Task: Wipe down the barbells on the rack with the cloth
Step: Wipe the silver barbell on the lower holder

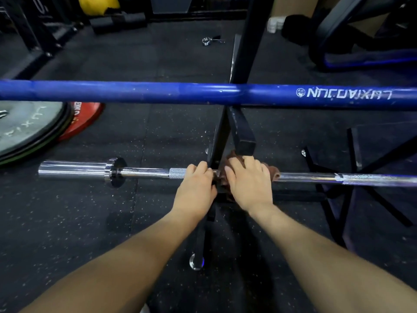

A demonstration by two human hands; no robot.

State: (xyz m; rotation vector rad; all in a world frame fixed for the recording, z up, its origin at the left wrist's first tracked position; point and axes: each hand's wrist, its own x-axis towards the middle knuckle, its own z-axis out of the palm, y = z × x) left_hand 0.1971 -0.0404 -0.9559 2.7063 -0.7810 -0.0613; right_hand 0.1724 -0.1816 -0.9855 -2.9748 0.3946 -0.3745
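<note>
Both hands are working the chrome barbell, which is sitting low across the black rack. Left hand is curling over the bare shaft, right hand is clutching the brown cloth around it. Blue barbell is sitting higher up.

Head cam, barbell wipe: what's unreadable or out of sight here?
1. Brown cloth: mostly covered by the right hand; its size is unknown.
2. Chrome barbell: right end cut by the frame edge; the middle is hidden under both hands.
3. Left hand: fingertips curl behind the bar, unseen.
4. Blue barbell: both ends cut off.
</note>
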